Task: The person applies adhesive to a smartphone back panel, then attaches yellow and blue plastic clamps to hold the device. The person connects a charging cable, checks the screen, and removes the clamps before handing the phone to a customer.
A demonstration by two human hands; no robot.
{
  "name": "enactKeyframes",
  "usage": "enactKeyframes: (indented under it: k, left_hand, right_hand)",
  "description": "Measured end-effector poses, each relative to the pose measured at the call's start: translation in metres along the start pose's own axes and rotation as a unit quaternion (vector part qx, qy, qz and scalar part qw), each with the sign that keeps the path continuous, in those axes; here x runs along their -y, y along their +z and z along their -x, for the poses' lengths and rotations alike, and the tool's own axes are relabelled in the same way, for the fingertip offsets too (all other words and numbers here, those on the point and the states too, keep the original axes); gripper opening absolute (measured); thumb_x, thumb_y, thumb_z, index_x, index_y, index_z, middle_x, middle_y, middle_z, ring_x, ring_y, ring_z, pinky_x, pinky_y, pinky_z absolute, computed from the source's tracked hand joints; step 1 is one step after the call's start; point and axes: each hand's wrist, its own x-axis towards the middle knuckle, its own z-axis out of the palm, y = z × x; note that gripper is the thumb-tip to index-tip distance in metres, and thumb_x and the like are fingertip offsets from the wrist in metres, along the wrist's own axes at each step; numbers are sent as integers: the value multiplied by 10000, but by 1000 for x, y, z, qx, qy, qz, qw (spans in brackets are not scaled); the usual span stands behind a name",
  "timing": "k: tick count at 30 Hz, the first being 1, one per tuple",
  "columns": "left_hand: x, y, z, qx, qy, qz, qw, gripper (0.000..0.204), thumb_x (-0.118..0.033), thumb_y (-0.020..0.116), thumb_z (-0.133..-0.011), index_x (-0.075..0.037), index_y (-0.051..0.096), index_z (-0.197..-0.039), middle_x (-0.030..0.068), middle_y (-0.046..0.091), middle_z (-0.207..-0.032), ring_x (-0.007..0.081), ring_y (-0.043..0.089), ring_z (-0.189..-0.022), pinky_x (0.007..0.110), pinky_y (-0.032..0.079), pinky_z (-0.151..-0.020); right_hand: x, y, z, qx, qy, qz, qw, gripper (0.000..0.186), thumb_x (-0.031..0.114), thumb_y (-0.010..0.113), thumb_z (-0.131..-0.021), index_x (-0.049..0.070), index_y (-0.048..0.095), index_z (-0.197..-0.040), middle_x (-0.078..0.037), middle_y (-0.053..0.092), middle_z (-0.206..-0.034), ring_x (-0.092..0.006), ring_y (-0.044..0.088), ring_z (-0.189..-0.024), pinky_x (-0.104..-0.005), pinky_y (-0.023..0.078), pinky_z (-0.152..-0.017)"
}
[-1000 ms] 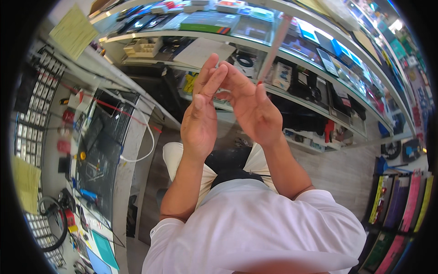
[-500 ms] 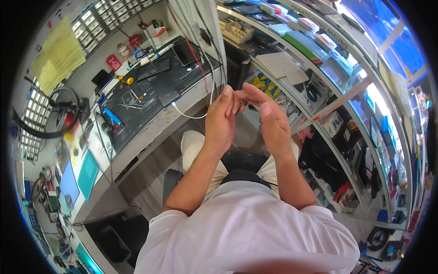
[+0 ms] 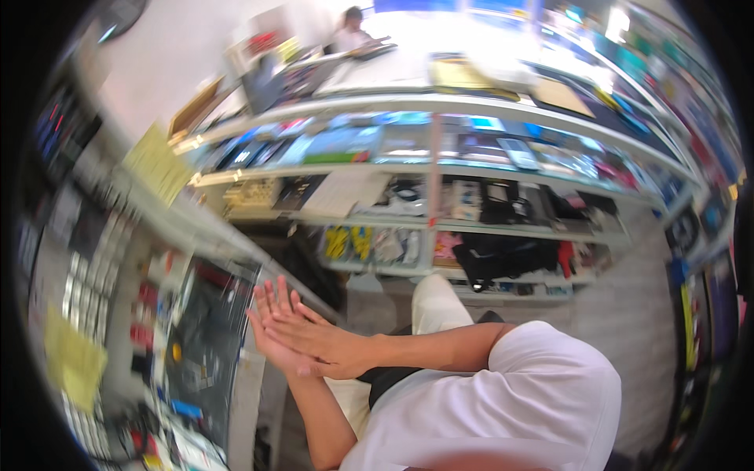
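Observation:
My left hand [image 3: 271,349] is flat, with its fingers stretched upward and slightly apart. Across its palm lies my right hand [image 3: 334,341], its fingers also extended, so the two palms press together. No object shows between them, though the contact area itself is hidden. Both hands hover near my lap, beside the edge of the workbench with its black mat [image 3: 200,337]. Motion softens part of the picture.
Along the left, the bench carries a blue tool [image 3: 187,409] and small red packs. Ahead stands a glass display counter [image 3: 436,169] with boxed goods, yellow items [image 3: 348,242] and a black cloth [image 3: 510,255] on its shelves. Beyond it is another person [image 3: 351,35].
The view has swung to the right, bringing the counter in front and the bench to the left. My hands, earlier touching only at the fingers, are now laid palm against palm.

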Motion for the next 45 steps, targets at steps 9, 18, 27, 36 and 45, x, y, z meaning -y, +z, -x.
enactKeyframes:
  k: [9, 18, 27, 36, 45]
  left_hand:
    - [89, 54, 44, 328, -40, -363, 871, 446, -356, 443, -1113, 20, 676, -1175, 179, 738, -1036, 289, 686, -1107, 435, 359, -1180]
    - [95, -34, 46, 74, -173, -357, 915, 439, -384, 575, -1060, 30, 643, -1189, 108, 674, -1053, 203, 656, -1012, 376, 505, -992]
    - [118, -14, 54, 99, -214, -386, 892, 417, -341, 513, -1094, 39, 663, -1179, 126, 700, -1061, 216, 668, -1018, 363, 497, -996]
    - [113, -11, 51, 102, -222, -401, 883, 445, -393, 520, -1082, 17, 659, -1184, 111, 696, -1067, 210, 656, -1026, 360, 484, -997]
    - [114, -9, 52, 95, -234, -403, 880, 451, -407, 524, -1081, 10, 656, -1191, 103, 696, -1071, 205, 654, -1030, 358, 478, -997]
  right_hand:
    - [19, -312, 114, -352, 67, 368, 858, 398, 111, 695, -971, 103, 610, -1360, -178, 601, -1422, -265, 672, -1163, -388, 535, -985]
    - [126, -690, 297, -335, 638, 524, 454, 734, 627, 644, -921, -55, 725, -1181, -242, 735, -1167, -387, 689, -1111, -418, 517, -967]
    - [102, -776, 353, -209, 819, 319, 429, 1008, 712, 798, -763, 53, 542, -1481, -209, 560, -1485, -390, 529, -1364, -546, 427, -1112]
    - [103, -777, 331, -156, 858, 297, 389, 1051, 716, 782, -774, -63, 544, -1438, -243, 519, -1513, -398, 465, -1436, -535, 389, -1170]
    - [104, -769, 355, -381, 779, 227, 444, 976, 518, 836, -810, -23, 439, -1520, -209, 469, -1532, -332, 502, -1350, -500, 408, -1062]
